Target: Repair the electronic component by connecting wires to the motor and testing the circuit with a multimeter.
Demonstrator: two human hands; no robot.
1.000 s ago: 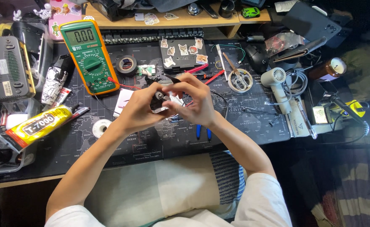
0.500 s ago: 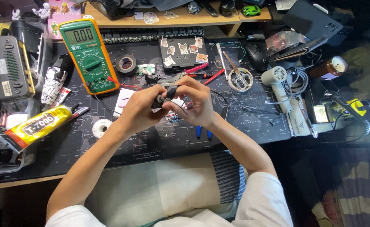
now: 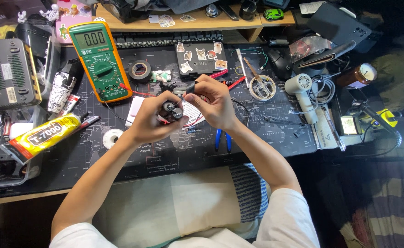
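Centrally, both hands (image 3: 183,112) grip a dark part (image 3: 171,110).

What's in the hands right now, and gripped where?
Left hand grips a small dark cylindrical part around its body. Right hand pinches a strip of black tape at its end, beside the part.

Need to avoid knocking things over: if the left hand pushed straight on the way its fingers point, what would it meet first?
The left hand points up-right, so it would probably first meet the right hand, almost touching it over the small dark part it grips; depth is unclear.
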